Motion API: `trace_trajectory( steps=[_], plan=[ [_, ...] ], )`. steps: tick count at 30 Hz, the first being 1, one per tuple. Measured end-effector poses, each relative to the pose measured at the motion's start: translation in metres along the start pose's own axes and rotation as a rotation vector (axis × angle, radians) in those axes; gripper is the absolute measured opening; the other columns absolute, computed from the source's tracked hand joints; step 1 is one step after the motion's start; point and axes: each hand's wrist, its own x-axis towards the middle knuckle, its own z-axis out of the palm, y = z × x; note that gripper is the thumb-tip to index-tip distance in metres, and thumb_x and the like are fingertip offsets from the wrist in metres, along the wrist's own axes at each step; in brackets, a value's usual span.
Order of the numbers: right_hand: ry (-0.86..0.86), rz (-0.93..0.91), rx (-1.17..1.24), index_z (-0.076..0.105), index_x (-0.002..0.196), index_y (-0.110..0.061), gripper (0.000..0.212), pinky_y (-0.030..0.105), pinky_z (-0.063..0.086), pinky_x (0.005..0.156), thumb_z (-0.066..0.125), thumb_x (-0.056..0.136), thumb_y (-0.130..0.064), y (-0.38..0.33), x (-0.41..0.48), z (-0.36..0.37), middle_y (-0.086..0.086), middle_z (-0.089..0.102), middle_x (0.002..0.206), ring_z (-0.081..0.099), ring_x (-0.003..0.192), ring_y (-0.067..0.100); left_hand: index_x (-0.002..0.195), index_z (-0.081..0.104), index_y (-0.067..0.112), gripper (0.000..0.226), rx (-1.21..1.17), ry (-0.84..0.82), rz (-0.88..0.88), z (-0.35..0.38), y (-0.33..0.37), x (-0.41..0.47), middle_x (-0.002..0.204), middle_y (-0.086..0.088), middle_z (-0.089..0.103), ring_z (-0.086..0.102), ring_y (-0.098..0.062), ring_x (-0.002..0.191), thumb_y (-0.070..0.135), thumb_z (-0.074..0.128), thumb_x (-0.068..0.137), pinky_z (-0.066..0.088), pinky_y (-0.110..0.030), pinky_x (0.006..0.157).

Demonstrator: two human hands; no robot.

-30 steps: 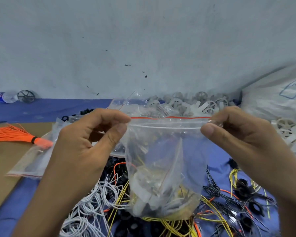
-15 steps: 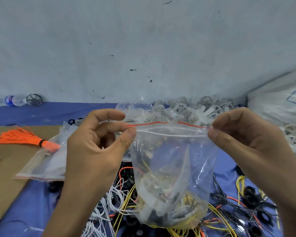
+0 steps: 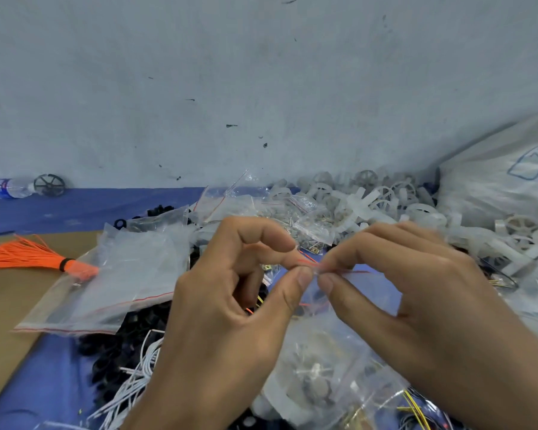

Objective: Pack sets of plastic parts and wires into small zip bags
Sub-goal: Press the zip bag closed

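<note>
A small clear zip bag with a red line along its top hangs between my hands, holding white plastic parts and wires. My left hand pinches the bag's top edge between thumb and forefinger. My right hand pinches the same edge right beside it, so the fingertips of both hands nearly meet at the middle of the seal. Under the bag lie white wires, yellow wires and black ring parts.
A stack of empty zip bags lies to the left, over brown cardboard. An orange wire bundle lies far left. White plastic wheels pile up behind, beside a large white sack. A water bottle rests by the wall.
My hands came together from the bag's two top corners to the middle of the seal. The bag dropped lower and its mouth is drawn together.
</note>
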Motion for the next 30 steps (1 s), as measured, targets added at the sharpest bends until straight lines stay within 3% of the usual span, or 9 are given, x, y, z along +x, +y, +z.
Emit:
trace_trajectory(
  steps=[10,15,21,23,26,30],
  plan=[
    [0.021,-0.014,0.068,0.061,0.084,-0.033,0.013,0.034,0.046,0.070,0.055,0.089,-0.043,0.005,0.002,0.006,-0.017,0.057,0.082,0.057,0.081,0.011,0.092,0.053,0.042,0.031,-0.105,0.059,0.002,-0.011,-0.005,0.006,0.087,0.007,0.072,0.038,-0.009,0.052,0.023,0.074,0.081,0.039,-0.015,0.050],
    [0.034,0.010,0.112,0.062,0.082,-0.033,0.007,0.024,0.042,0.068,0.063,0.085,-0.038,0.014,0.004,0.000,-0.015,0.061,0.084,0.059,0.083,0.010,0.089,0.051,0.039,0.030,-0.118,0.075,-0.004,-0.018,-0.008,0.011,0.087,0.005,0.074,0.033,-0.009,0.050,0.023,0.075,0.080,0.034,-0.015,0.046],
    [0.028,0.021,0.079,0.061,0.088,-0.035,0.011,0.024,0.045,0.073,0.057,0.088,-0.046,0.036,0.002,-0.008,-0.018,0.062,0.089,0.062,0.085,0.006,0.086,0.047,0.033,0.031,-0.136,0.143,-0.036,-0.025,-0.016,0.014,0.090,0.005,0.075,0.028,-0.015,0.048,0.023,0.076,0.079,0.031,-0.018,0.043],
    [0.036,0.048,0.061,0.060,0.091,-0.036,0.011,0.016,0.043,0.073,0.056,0.088,-0.047,0.043,0.001,-0.011,-0.019,0.062,0.094,0.060,0.088,0.002,0.085,0.046,0.034,0.031,-0.117,0.167,-0.028,-0.026,-0.018,0.015,0.089,0.006,0.075,0.028,-0.015,0.047,0.025,0.076,0.079,0.031,-0.016,0.043],
    [0.090,0.085,0.027,0.061,0.089,-0.035,0.011,0.001,0.036,0.067,0.059,0.087,-0.045,0.051,0.000,-0.019,-0.021,0.060,0.094,0.055,0.079,-0.008,0.083,0.046,0.033,0.032,-0.112,0.223,-0.038,-0.030,-0.020,0.018,0.088,0.006,0.075,0.028,-0.011,0.046,0.024,0.076,0.078,0.030,-0.016,0.041],
    [0.166,0.168,0.065,0.062,0.079,-0.033,0.018,0.000,0.034,0.058,0.066,0.079,-0.051,0.057,-0.001,-0.025,-0.014,0.060,0.085,0.053,0.060,-0.001,0.083,0.045,0.028,0.034,-0.087,0.246,-0.042,-0.030,-0.023,0.018,0.087,0.008,0.074,0.028,-0.012,0.044,0.023,0.079,0.079,0.030,-0.015,0.039]
  ],
)
